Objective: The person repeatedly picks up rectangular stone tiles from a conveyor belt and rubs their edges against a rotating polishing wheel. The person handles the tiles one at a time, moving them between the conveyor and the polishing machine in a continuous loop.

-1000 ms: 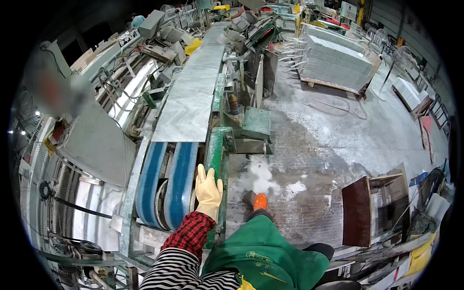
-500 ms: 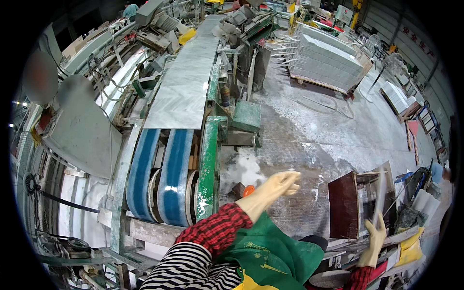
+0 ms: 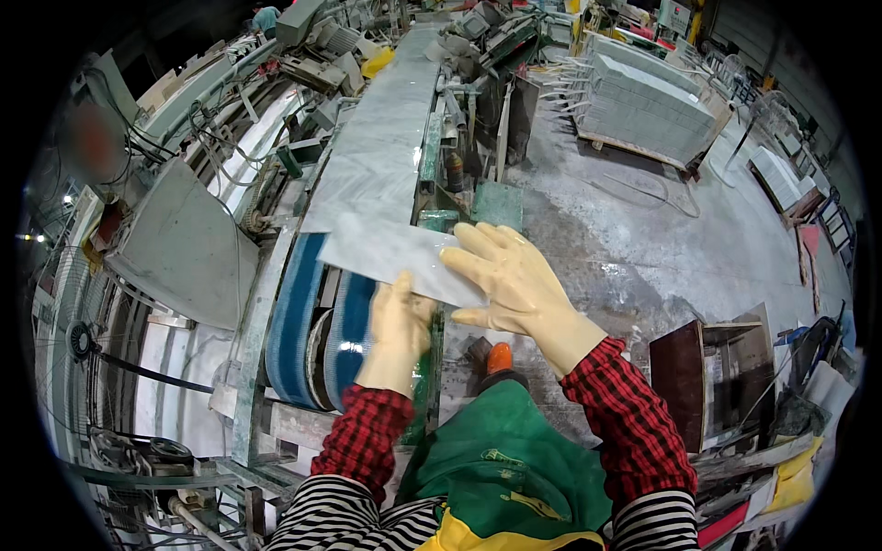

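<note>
A flat grey stone tile (image 3: 386,253) lies across the near end of a blue conveyor belt (image 3: 299,317). My left hand (image 3: 397,326), in a pale yellow rubber glove, grips the tile's near edge from below. My right hand (image 3: 510,275), gloved the same, presses flat on the tile's right end with its fingers spread. More grey slabs (image 3: 390,138) lie in a row further up the belt. Red checked sleeves and a green apron show below.
Machine frames, hoses and a grey metal cover (image 3: 179,243) crowd the left side. A pallet of stacked stone slabs (image 3: 643,115) stands at the far right on the wet concrete floor (image 3: 625,248). A dark wooden crate (image 3: 712,367) sits near right.
Both hands have come up onto the tile at the belt's end; earlier only the left rested near the belt and the right hung low at the side. The view has tilted closer.
</note>
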The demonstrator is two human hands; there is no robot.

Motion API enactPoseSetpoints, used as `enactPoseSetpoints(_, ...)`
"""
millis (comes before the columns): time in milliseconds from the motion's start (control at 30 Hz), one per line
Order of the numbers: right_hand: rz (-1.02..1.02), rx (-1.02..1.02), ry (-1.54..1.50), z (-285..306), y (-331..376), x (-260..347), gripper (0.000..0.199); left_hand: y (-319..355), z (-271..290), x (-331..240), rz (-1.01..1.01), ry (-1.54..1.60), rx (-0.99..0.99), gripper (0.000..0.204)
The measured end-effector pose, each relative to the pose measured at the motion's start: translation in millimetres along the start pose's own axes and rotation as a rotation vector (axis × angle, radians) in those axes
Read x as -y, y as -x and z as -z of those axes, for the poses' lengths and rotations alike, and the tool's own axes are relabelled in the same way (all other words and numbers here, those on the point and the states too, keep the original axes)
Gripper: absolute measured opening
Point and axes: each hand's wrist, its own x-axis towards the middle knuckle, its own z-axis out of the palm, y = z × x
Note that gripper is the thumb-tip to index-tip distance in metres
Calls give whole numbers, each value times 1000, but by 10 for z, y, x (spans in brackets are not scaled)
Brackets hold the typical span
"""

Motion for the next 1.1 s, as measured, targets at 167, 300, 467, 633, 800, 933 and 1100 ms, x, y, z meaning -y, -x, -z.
enactPoseSetpoints(167, -183, -18, -22, 88, 521, -227, 61, -894, 1086, -474, -80, -9, -249, 14)
enactPoseSetpoints(300, -639, 94, -2, 62, 1527, -659, 61, -1309, 1175, -483, -47, -60, -427, 10)
enactPoseSetpoints(467, -990, 48, -168, 280, 2400, -807, 60, -1616, 1292, -371, 0, -106, -517, 11)
enactPoseSetpoints(633, -1258, -104, -368, 486, 2859, -572, 56, -1813, 1315, -314, -29, -141, -538, 17)
enactPoseSetpoints(800, -1391, -217, -557, 442, 3007, -529, 55, -1977, 1595, -413, 69, -266, -375, 32)
enactPoseSetpoints(933, -1420, -203, -580, 419, 3022, -595, 55, -1879, 1424, -560, 121, -539, -348, 42)
enactPoseSetpoints(1100, -1418, -231, -587, 455, 2844, -569, 53, -1703, 1233, -695, 135, -793, -233, 46)
